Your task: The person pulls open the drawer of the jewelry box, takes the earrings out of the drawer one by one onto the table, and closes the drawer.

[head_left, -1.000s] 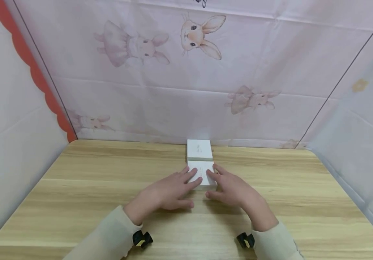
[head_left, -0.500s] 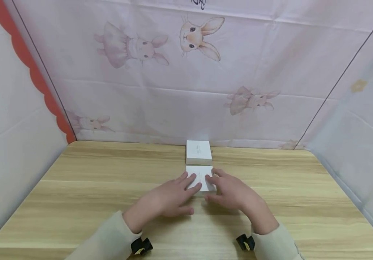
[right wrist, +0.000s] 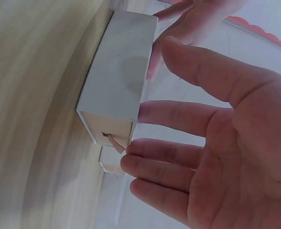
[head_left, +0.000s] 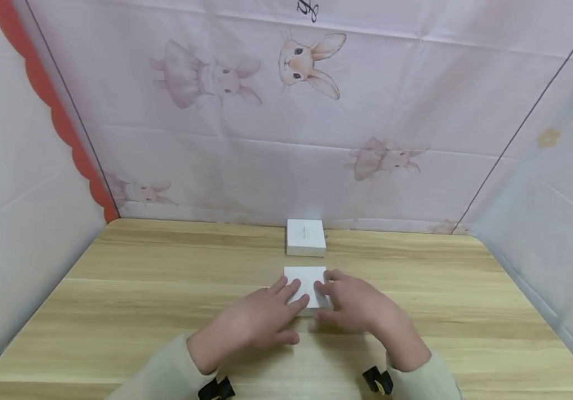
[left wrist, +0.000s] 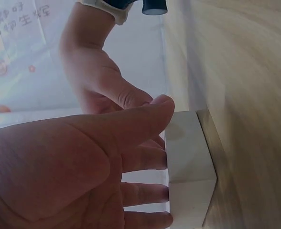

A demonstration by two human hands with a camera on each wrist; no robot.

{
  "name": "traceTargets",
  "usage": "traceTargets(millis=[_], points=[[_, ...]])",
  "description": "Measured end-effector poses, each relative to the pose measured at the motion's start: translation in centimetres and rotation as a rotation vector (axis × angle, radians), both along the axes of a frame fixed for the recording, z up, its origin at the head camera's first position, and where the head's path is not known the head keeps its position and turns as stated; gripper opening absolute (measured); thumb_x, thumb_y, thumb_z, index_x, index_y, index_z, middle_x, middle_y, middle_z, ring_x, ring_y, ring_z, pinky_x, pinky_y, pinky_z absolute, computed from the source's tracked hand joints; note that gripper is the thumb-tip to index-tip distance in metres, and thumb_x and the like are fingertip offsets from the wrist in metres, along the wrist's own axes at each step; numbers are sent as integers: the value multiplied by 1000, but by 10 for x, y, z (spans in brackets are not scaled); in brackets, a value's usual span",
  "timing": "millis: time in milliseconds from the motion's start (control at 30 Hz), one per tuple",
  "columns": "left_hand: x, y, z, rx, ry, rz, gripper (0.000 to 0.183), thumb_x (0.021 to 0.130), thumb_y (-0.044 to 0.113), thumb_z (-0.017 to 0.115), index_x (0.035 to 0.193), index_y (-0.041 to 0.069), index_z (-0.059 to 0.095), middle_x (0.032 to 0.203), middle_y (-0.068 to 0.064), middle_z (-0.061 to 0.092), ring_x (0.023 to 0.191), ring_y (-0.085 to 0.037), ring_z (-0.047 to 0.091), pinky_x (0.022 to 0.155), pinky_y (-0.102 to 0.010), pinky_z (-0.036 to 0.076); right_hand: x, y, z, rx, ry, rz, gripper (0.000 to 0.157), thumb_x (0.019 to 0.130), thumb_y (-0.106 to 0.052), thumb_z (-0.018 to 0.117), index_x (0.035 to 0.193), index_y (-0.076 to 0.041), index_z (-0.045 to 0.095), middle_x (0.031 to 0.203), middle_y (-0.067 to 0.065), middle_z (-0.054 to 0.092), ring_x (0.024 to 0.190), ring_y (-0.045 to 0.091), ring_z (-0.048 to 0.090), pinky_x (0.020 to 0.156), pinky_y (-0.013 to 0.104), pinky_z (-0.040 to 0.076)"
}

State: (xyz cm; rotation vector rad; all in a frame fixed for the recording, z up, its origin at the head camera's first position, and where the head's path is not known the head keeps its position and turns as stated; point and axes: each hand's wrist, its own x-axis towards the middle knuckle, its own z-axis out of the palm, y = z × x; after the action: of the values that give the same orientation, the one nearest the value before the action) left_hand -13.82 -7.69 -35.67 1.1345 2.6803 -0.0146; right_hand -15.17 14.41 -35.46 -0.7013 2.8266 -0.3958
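Note:
A small white box (head_left: 304, 273) lies flat on the wooden table, its lid marked with faint print. My left hand (head_left: 261, 316) rests its spread, straight fingertips on the lid's left part, with the thumb apart in front. My right hand (head_left: 358, 303) touches the lid's right part with one fingertip, and its other fingers reach along the right side. In the right wrist view, that side shows a beige drawer end with a short ribbon tab (right wrist: 114, 142), right by the fingertips. The right thumb stands away from the box.
A second white box (head_left: 305, 236) of the same kind stands farther back, near the wall, with a strip of table between the two. Fabric printed with rabbits (head_left: 306, 61) hangs behind the wooden table (head_left: 166, 261). Light side panels (head_left: 21, 166) rise at left and right.
Both hands have drawn the near box toward the person, away from the far box. The gap between the boxes has widened, while the far box stays in place.

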Motion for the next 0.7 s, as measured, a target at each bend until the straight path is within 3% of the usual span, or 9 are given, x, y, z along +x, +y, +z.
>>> traceTargets(millis=[67,200,700], points=[[2,0,0,-11,29,-9,71,97,54,55,156,18,37,164,-13,26,150,-37,25,112,-49,41,1,0,0,-1,7,17,62,87,-40,75,136,-5,61,139,16,56,108,27,62,99,47,50],[7,1,-1,-29,58,-19,72,96,56,55,155,18,38,162,-14,28,148,-38,28,110,-48,44,4,-1,2,-9,8,36,61,85,-38,77,133,-5,64,129,12,59,89,16,56,88,43,53],[20,-7,-2,-26,167,-91,68,95,57,58,151,22,44,157,-12,39,143,-35,38,110,-46,44,12,-4,8,32,9,53,54,83,-40,78,127,-10,69,125,9,63,94,19,62,90,43,53]])
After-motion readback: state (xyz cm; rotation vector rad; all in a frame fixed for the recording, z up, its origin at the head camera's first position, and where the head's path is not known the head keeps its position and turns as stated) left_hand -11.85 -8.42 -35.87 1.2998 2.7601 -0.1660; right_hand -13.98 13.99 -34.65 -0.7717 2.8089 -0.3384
